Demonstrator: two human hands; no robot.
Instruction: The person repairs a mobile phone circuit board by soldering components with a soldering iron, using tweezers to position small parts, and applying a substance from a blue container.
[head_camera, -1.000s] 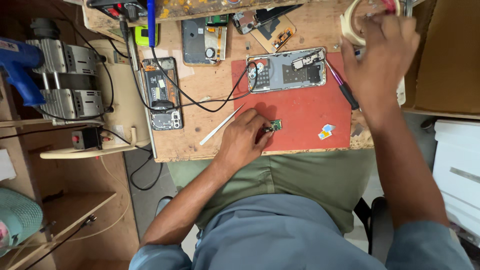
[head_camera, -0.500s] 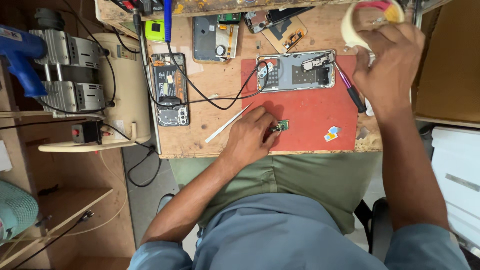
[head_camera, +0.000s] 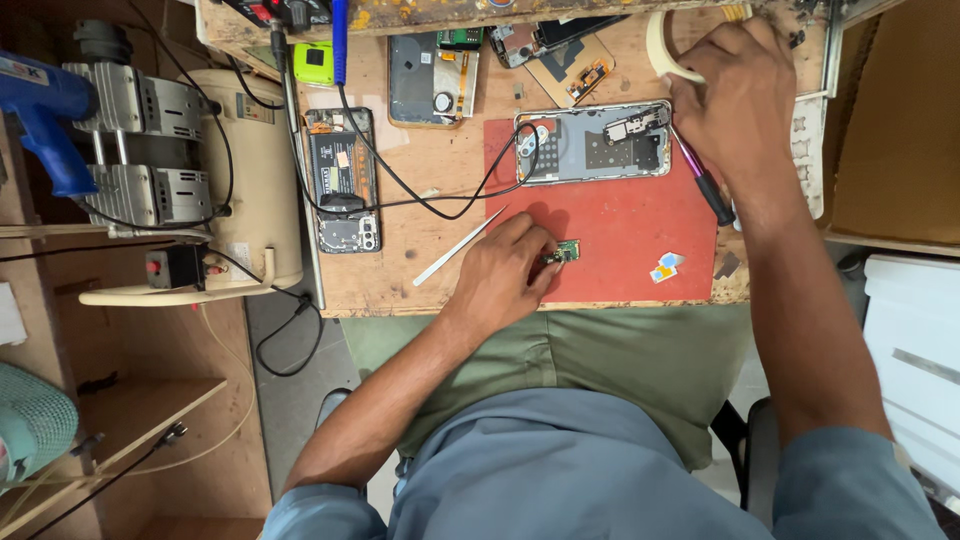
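Small green circuit board (head_camera: 565, 250) lying on the red mat (head_camera: 620, 235), near the mat's front edge, pinched at its left end by the fingertips of the left hand (head_camera: 505, 275). Left hand curled low on the desk (head_camera: 400, 275), fingers bunched close around the board. White plastic pry stick (head_camera: 460, 247) just beside that hand, slanting across bare wood. Farther back on the mat, opened phone frame (head_camera: 592, 143), back cover off, innards showing. Right hand (head_camera: 735, 105) up at the far right of the desk, fingers folded tight about a roll of pale tape (head_camera: 668, 55); grip on the roll only partly visible behind the knuckles. Purple-handled screwdriver (head_camera: 700, 180) angled beneath that wrist, beside the frame. Two small coloured card scraps (head_camera: 663, 267) at the mat's right front corner. Left of the mat, another opened phone (head_camera: 342, 180) with black cable (head_camera: 430, 200) looping over it. Beyond, grey phone back (head_camera: 430, 90) and green meter (head_camera: 313, 62). Off the desk to the left, cream compressor tank (head_camera: 255, 180).
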